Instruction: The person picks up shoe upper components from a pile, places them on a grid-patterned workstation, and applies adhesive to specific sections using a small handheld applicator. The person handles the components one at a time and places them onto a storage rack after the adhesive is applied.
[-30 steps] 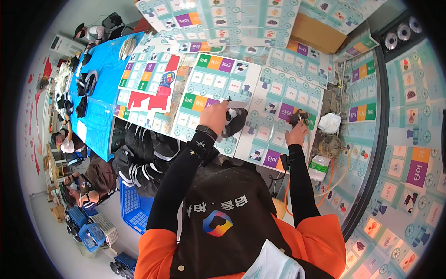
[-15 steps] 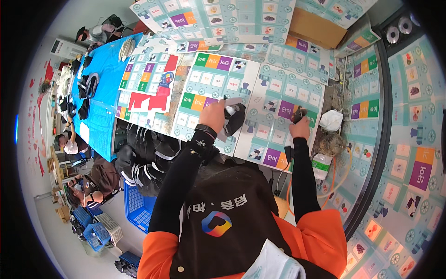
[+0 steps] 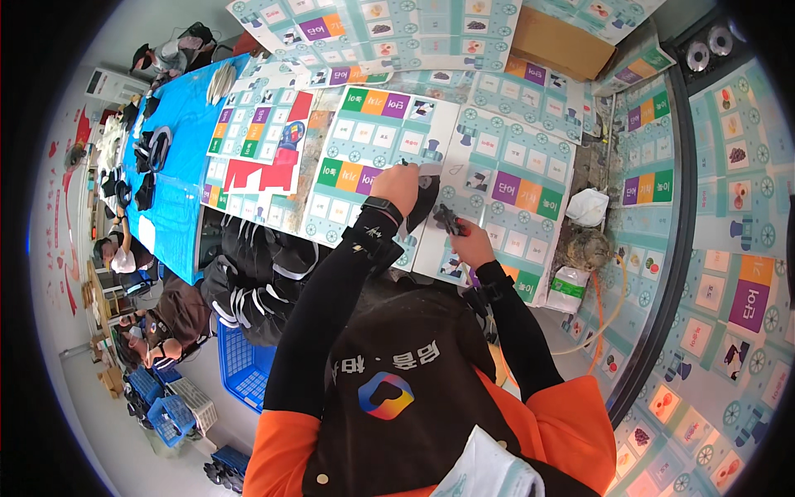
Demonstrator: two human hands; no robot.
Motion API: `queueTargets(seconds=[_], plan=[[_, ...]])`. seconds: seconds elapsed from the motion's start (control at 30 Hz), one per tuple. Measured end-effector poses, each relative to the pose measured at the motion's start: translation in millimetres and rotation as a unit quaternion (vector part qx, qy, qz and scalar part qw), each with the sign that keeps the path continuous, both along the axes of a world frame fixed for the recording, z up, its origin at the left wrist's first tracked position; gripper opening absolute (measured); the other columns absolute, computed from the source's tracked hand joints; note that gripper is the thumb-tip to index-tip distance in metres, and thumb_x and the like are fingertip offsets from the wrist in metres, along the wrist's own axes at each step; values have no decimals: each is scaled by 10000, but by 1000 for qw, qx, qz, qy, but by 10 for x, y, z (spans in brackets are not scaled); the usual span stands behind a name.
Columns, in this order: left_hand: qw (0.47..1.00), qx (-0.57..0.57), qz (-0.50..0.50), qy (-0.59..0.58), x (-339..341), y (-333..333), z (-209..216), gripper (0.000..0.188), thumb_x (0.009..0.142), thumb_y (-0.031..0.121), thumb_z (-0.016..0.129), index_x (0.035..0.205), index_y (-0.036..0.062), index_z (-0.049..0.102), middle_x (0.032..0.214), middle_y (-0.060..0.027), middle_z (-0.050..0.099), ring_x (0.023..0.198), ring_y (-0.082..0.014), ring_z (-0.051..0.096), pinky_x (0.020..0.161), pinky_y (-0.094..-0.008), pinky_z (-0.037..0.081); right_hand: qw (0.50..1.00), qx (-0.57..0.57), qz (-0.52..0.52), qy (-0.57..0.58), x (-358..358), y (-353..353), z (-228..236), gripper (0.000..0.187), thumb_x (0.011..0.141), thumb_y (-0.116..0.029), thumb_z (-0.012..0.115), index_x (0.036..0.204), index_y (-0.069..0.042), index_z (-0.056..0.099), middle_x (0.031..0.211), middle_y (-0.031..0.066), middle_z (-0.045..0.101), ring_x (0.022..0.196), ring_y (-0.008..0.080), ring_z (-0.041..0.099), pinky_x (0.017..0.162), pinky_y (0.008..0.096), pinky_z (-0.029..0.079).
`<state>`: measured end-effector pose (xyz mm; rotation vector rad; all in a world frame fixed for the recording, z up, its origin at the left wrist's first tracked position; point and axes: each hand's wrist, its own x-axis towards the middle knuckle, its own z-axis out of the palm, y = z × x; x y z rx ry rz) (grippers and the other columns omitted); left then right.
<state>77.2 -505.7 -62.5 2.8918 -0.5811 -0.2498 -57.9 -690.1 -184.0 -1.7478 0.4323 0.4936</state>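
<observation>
Above the table my left hand (image 3: 396, 189) is closed round a black curved piece (image 3: 424, 199) of what looks like fabric, which hangs down to the right of my fingers. A small dark tip also shows at my fingertips. Just right of it, my right hand (image 3: 472, 245) grips a small dark tool (image 3: 448, 220) whose exact kind I cannot make out. The tool's head points up and left toward the black piece, with a small gap between them. Both hands are over the printed sheets (image 3: 489, 157) that cover the tabletop.
At the left stand a blue-covered table (image 3: 178, 178) with black pieces and a blue basket (image 3: 244, 364). Black white-edged pieces (image 3: 257, 282) are heaped beside my table. On the right lie a white crumpled item (image 3: 587, 207), a round brownish bundle (image 3: 586, 250) and a yellow hose (image 3: 623, 290).
My right hand has moved left with the dark tool, from over the right sheet to beside the black piece. My left hand has shifted slightly up and right, still holding the piece.
</observation>
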Motion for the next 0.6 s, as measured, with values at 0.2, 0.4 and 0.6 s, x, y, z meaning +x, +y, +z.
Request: queueTargets(seconds=[0.2, 0.4, 0.6], plan=[[1000, 1, 4, 8, 23, -14, 23, 151, 920, 104, 559, 931, 17, 682, 864, -232, 722, 837, -416, 730, 738, -490, 602, 999, -39, 20, -27, -36, -12, 13, 506, 770, -196, 637, 1233, 5, 680, 928, 244, 729, 868, 420, 709, 790, 448, 560], [1000, -15, 9, 10, 19, 30, 19, 132, 902, 96, 578, 929, 11, 675, 858, -232, 720, 833, -420, 725, 736, -495, 599, 995, -69, 24, -65, -39, -5, 120, 467, 766, -176, 629, 1196, -5, 692, 943, 248, 722, 898, 436, 692, 808, 447, 558], [1000, -25, -5, -4, 0, 122, -65, 111, 885, 82, 596, 941, 13, 663, 846, -227, 715, 834, -427, 718, 733, -505, 594, 988, -102, 31, -113, -2, 45, 225, 427, 768, -156, 624, 1161, -10, 705, 915, 275, 696, 907, 469, 664, 816, 466, 551]])
